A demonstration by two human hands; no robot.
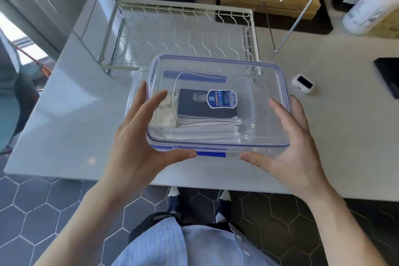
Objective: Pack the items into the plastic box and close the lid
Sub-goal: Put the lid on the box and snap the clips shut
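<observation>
A clear plastic box (269,151) with blue clips stands near the table's front edge. Its clear lid (265,101), rimmed in blue, lies on top; whether the clips are latched I cannot tell. Through the lid I see a dark booklet (194,106), folded white cloth (205,131) under it and a cream pouch (165,119) with writing at the left. My left hand (138,134) holds the lid's near-left corner, fingers on top and thumb on the front edge. My right hand (293,142) grips the near-right corner the same way.
A white wire dish rack (183,34) stands right behind the box. A small white device (303,84) with a dark screen lies to the right, a black object (388,75) beyond it and a white bottle (367,8) at the far right.
</observation>
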